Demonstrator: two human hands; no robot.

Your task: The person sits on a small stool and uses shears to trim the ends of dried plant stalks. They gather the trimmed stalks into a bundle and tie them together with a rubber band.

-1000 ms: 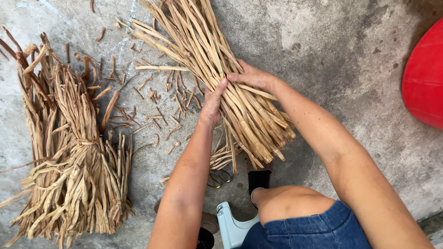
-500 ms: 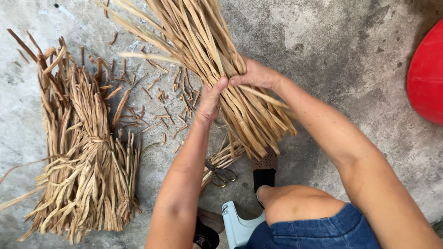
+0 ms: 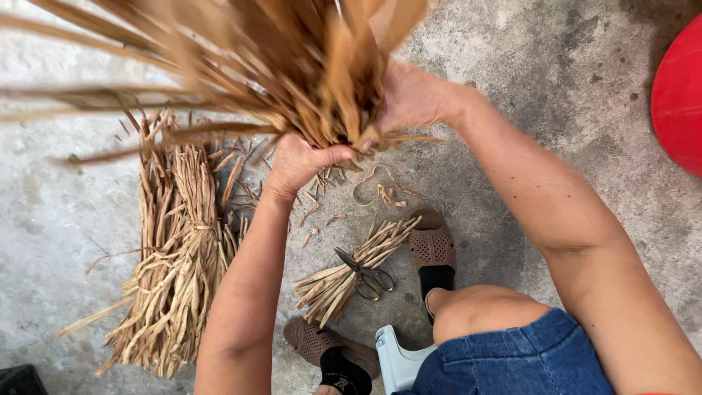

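Observation:
Both my hands grip a thick bundle of dried brown plant strips point(image 3: 292, 66), lifted off the concrete floor and blurred at the top of the view. My left hand point(image 3: 300, 164) clasps the bundle's lower end from below. My right hand point(image 3: 409, 95) holds it from the right side. Under the raised bundle lie a small heap of cut strip ends point(image 3: 351, 271) and a pair of scissors point(image 3: 365, 274).
A tied sheaf of the same dried strips point(image 3: 175, 256) lies on the floor at the left. Short scraps point(image 3: 373, 190) are scattered around. My brown sandals point(image 3: 433, 245) and a pale plastic stool point(image 3: 398, 358) are below. A red rounded object point(image 3: 680, 95) sits at the right edge.
The bundle has been lifted up off the floor toward the camera, uncovering the scissors and the cut ends. Both hands stay closed on it.

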